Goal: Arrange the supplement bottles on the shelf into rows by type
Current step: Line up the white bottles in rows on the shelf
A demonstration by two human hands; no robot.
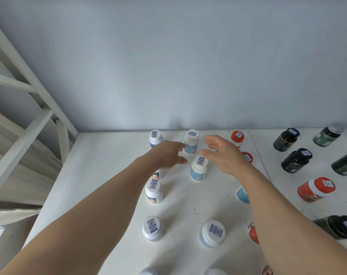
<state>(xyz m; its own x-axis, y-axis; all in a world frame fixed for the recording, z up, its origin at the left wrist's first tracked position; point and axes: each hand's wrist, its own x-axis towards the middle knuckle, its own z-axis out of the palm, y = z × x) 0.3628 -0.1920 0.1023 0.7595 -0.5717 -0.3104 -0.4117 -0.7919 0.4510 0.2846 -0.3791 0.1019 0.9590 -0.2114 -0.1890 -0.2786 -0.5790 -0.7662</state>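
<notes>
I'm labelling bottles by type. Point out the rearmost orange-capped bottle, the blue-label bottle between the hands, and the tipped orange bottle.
Rearmost orange-capped bottle [236, 136], head view, on its cap.
Blue-label bottle [197, 173], head view, on its label.
Tipped orange bottle [307, 192], head view, on its side.

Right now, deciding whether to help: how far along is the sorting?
Mostly done: orange-label bottles, blue-label bottles and red-capped bottles stand in separate rows. Both the left hand and right hand are empty. Left: the red bottle among the dark bottles.

Blue-label bottle behind right forearm
</notes>
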